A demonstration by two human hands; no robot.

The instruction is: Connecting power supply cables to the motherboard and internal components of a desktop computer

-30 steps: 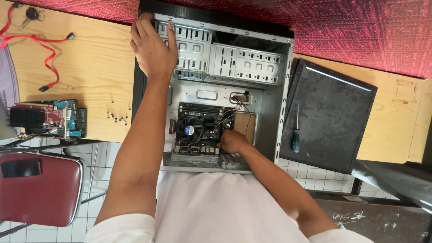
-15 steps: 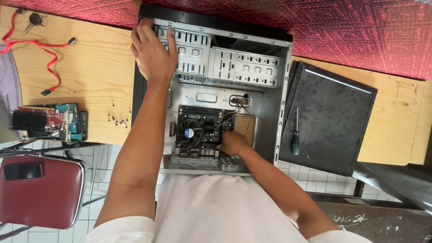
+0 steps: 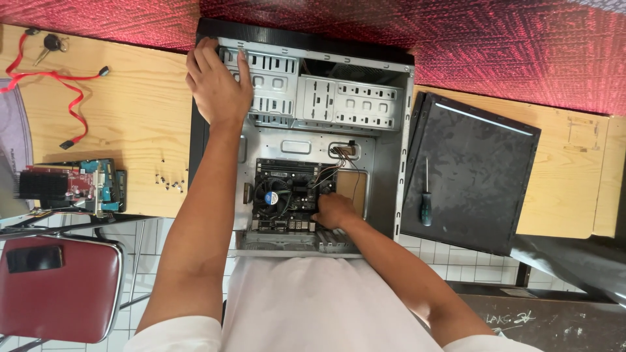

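Head view, only one there is. Open computer case [image 3: 391, 130] lies on its side on the wooden desk [image 3: 130, 111], side panel off, so the inside faces up at the person.

Left hand [image 3: 215, 81] at 11 o'clock of the case: palm flat, fingers spread over the corner of the drive cage [image 3: 319, 91], grip apart, pressing rather than holding. Looks like it braces the case so it doesn't slide while the other hand works.

Right hand [image 3: 334, 210] sits on the motherboard [image 3: 287, 192], at its 3 o'clock edge, just beside the CPU fan [image 3: 270, 195]. Fingers curled down onto the board near the thin wires [image 3: 332, 171] that run up to 12 o'clock. Can't tell if they pinch a connector or just touch; fingertips are hidden under the hand.

Around the case:
- removed black side panel [image 3: 482, 169] at 3 o'clock, flat on the desk, screwdriver [image 3: 426, 205] parked on it within right-hand reach
- small screws [image 3: 171, 182] in a loose cluster at 9 o'clock, just beside the case
- graphics card [image 3: 72, 186] further out at 9 o'clock, near the desk edge
- red data cable [image 3: 65, 85] at 10 o'clock, well apart
- red padded chair [image 3: 59, 287] at 7 o'clock, below the desk
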